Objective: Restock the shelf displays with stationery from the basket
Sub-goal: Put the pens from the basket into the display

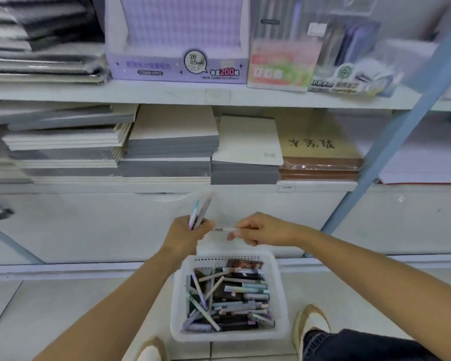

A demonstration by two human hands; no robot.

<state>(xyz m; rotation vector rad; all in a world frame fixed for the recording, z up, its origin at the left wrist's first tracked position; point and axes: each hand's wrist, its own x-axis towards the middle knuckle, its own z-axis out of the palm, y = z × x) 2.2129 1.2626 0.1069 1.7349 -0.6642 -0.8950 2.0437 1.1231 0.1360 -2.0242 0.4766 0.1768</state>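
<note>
You are crouching at the bottom of the frame, with one shoe [313, 321] planted just right of the basket [228, 334], which is sitting on the floor tiles at lower centre. Inside it, a loose tangle of pens [229, 295] is lying at all angles over some darker flat packets. The pens are looking light, stiff and smooth, so they are likely to roll and slip against each other. You are probably safest taking each one by the middle of the barrel, where it balances, rather than by a cap that might pull off.

Just above the basket, at centre frame, your left hand [185, 235] is gripping a small bunch of pens [201, 209]. Its fingers are curling round their lower ends, and the tops are sticking up and leaning right. A bundle held that low may fan out, so a grip nearer its middle looks wiser.

Your right hand [263, 230], just beside the left, is pinching a single pen [225, 228] between thumb and fingertips. The pen is lying roughly level, with its metallic tip pointing at the left hand. Blur is hiding whether the two are touching.

Farther off, stacks of notebooks [172, 142] are filling the shelf across the middle. On the upper shelf, a purple display box [177, 66] is standing at upper centre, with pen packs [284, 61] to its right. Which display these pens belong in is not clear.
</note>
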